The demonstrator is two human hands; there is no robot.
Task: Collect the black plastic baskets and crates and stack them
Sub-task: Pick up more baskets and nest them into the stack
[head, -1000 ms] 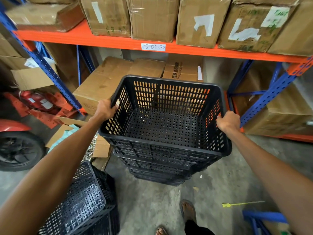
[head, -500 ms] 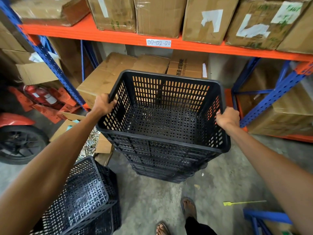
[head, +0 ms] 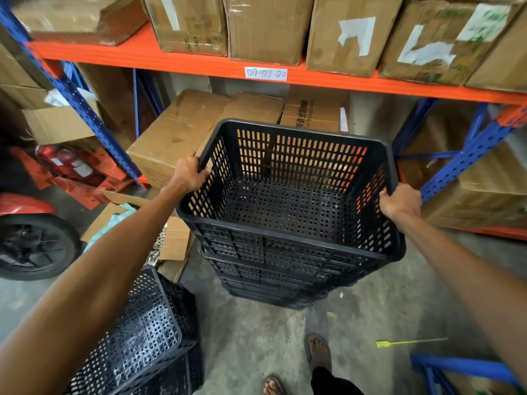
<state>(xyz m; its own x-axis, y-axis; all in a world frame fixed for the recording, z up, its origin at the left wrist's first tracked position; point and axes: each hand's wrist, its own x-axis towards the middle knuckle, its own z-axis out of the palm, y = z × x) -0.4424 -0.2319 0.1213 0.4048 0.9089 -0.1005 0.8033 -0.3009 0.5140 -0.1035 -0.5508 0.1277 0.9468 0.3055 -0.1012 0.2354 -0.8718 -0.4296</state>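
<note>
**Stack of black baskets held at the rim, 2 hands engaged**

Head view (1 view only): The top basket (head: pixel 285 206) sits nested in a stack of baskets (head: pixel 273 276) standing on the concrete floor (head: pixel 256 337), in front of the cardboard boxes (head: pixel 176 132) under the orange shelf (head: pixel 199 62). The left hand (head: pixel 189 173) is closed round the basket's left rim. The right hand (head: pixel 400 202) is closed round the right rim. The stack leans slightly toward the person. A second pile of baskets (head: pixel 142 337) lies tilted at lower left, just beside the left forearm and apart from the main stack. A sandalled foot (head: pixel 318 352) stands near the stack's base.

Assessment: the step in hand appears to be seating or squaring the top basket. The next move likely calls for pressing it level, releasing both hands, then fetching the lower-left pile.
</note>
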